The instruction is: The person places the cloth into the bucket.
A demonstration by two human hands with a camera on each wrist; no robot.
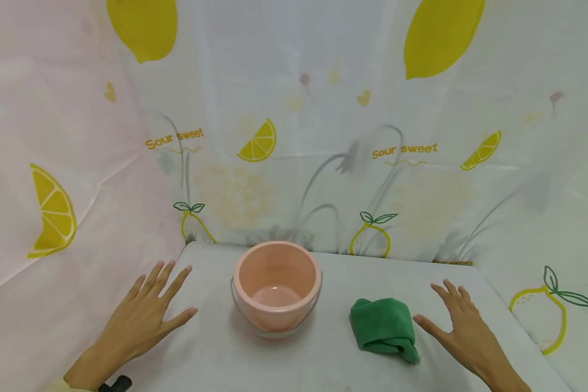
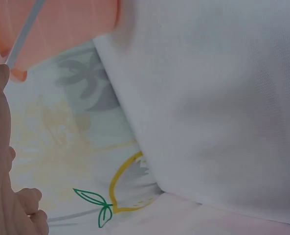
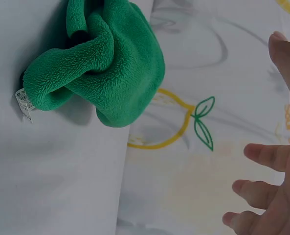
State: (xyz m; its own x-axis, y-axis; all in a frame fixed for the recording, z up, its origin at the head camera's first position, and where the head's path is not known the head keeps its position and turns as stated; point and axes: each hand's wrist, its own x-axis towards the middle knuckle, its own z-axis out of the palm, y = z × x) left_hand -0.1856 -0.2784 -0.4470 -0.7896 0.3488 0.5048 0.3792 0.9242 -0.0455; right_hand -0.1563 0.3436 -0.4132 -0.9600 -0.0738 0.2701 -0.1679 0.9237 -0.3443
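Note:
A pink bucket (image 1: 277,313) with a pale wire-like handle stands upright near the middle of the white table, and its inside looks bare. To its right lies a crumpled green cloth (image 1: 383,326); the right wrist view shows the fluffy cloth (image 3: 130,63) with a small white label. My left hand (image 1: 139,318) hovers left of the bucket with fingers spread, holding nothing. Just right of the cloth, my right hand (image 1: 470,332) is spread too, apart from it and holding nothing. In the left wrist view, part of the bucket (image 2: 76,29) shows beyond the thumb.
The white tabletop (image 1: 323,359) ends at the back against a lemon-printed curtain (image 1: 294,179). Similar sheets hang on the left (image 1: 39,218) and right sides. A dark band (image 1: 116,384) sits at the left wrist.

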